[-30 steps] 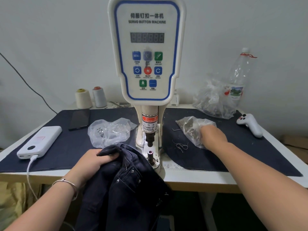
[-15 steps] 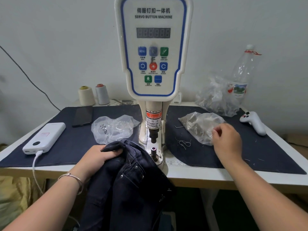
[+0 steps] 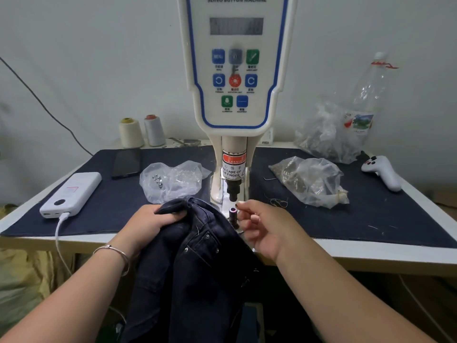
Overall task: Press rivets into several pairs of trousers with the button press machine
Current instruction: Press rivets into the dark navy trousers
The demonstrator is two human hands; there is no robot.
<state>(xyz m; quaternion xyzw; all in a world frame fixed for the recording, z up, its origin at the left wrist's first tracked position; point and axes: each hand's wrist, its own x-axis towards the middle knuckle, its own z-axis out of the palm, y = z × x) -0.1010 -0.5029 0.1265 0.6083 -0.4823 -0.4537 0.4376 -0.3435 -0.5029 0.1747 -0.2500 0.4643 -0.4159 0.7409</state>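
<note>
Trousers [image 3: 193, 256] in left hand [image 3: 150, 222]; right hand [image 3: 262, 224] beside lower die [image 3: 232, 214]

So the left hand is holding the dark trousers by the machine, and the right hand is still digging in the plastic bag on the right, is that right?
Not quite. The left hand does grip the trousers by the machine, but the right hand is out of the bag. The head view shows it at the lower die, fingertips pinched beside it.
</note>
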